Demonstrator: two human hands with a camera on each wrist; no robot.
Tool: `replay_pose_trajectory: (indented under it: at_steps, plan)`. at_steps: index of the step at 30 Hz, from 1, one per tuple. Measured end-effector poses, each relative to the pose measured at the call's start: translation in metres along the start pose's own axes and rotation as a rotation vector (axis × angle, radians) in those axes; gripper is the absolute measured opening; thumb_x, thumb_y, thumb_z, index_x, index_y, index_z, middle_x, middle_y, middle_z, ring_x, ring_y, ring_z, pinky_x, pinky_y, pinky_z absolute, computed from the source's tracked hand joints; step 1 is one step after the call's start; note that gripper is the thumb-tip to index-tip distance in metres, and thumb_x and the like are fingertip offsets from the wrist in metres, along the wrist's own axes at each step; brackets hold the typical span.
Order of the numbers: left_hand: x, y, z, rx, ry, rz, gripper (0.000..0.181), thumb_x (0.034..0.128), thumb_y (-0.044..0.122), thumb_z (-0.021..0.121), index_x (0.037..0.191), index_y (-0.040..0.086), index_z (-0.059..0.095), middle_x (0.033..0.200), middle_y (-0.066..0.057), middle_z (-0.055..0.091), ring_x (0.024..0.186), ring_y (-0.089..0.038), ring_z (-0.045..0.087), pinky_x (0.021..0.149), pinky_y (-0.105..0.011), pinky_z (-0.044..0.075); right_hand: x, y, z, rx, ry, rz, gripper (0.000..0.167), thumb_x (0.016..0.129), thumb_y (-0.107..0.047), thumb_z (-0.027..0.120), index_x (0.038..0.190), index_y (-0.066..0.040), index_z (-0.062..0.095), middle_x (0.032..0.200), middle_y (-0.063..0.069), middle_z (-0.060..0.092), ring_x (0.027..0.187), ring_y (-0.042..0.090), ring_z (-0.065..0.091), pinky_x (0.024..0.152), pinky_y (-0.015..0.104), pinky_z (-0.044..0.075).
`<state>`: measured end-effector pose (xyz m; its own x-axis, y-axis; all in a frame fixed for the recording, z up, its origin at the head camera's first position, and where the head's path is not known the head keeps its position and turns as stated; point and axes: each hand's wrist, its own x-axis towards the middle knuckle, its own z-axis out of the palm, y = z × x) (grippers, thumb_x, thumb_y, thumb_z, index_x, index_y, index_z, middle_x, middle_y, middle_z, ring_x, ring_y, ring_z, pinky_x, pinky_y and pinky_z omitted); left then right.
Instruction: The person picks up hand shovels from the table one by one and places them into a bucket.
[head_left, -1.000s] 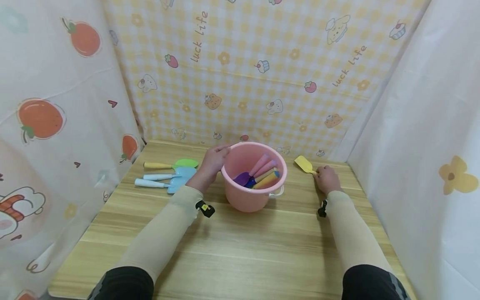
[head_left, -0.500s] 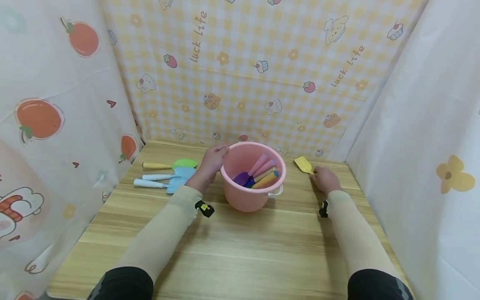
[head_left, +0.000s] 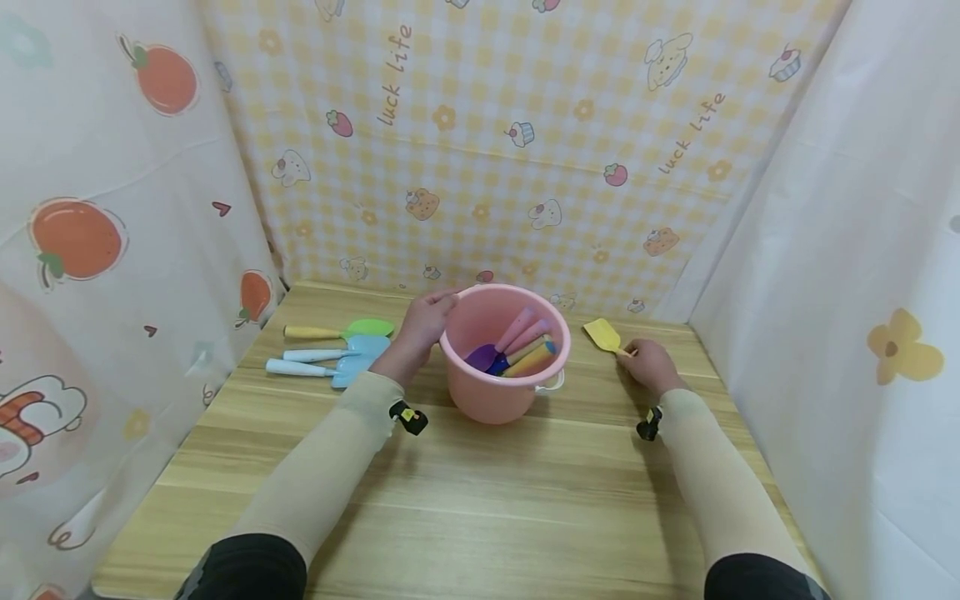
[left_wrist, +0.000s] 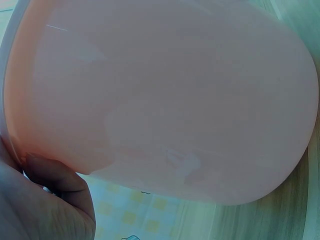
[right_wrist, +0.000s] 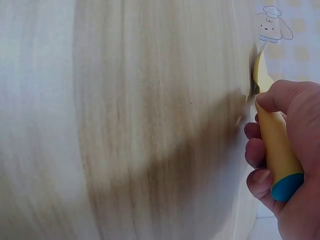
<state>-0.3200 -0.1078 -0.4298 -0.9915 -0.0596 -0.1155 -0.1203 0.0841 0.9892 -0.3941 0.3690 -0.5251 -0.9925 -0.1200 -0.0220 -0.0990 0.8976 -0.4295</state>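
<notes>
A pink bucket (head_left: 489, 402) stands upright on the wooden table. My left hand (head_left: 422, 327) grips its rim on the left side; the left wrist view shows curled fingers against the bucket wall. Inside lie several toy tools, among them a purple scoop (head_left: 481, 357) with a pink handle and yellow handles (head_left: 531, 360). To the right of the bucket, my right hand (head_left: 651, 367) holds a yellow toy shovel (head_left: 602, 335), its blade pointing to the back left. In the right wrist view the fingers wrap round its yellow handle (right_wrist: 280, 145), which has a blue end.
Left of the bucket lie a green shovel (head_left: 371, 328) with a yellow handle and two light blue shovels (head_left: 349, 367). Patterned cloth (head_left: 480, 150) hangs behind the table (head_left: 480, 517), with white cloth along both sides. A white bucket handle (head_left: 553, 384) hangs at the bucket's right.
My right hand has moved slightly left with the yellow shovel, and its wrist has turned. The left hand stays on the bucket rim.
</notes>
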Motion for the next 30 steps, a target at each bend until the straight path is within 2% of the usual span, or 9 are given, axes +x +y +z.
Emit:
replay_pose_trajectory:
  at_steps: [14,24,30]
  plan:
    - [0.003,-0.003,0.0,-0.019,0.006,0.017,0.043,0.115,0.04,0.058,0.15,0.02,0.071,0.152,-0.008,0.067,0.131,-0.028,0.067,0.106,-0.044,0.06,-0.007,-0.003,0.001,0.016,0.025,-0.02,0.037,0.104,-0.025,0.069,0.121,0.008,0.073,0.11,0.024,0.074,0.095,0.037,0.067,0.086,0.054,0.057]
    - [0.003,-0.003,0.001,-0.02,0.008,0.027,0.042,0.1149,0.04,0.058,0.15,0.02,0.071,0.149,-0.008,0.069,0.128,-0.027,0.069,0.104,-0.044,0.061,-0.008,-0.006,-0.001,0.065,0.037,-0.017,0.032,0.104,-0.024,0.069,0.116,0.005,0.074,0.096,0.014,0.072,0.085,0.029,0.063,0.074,0.039,0.051]
    - [0.002,-0.003,0.0,-0.018,0.007,0.034,0.042,0.115,0.039,0.058,0.15,0.019,0.071,0.149,-0.009,0.069,0.128,-0.028,0.069,0.104,-0.044,0.061,-0.012,-0.01,-0.003,0.108,0.043,-0.022,0.028,0.105,-0.022,0.07,0.115,0.004,0.073,0.096,0.012,0.072,0.085,0.027,0.061,0.075,0.037,0.05]
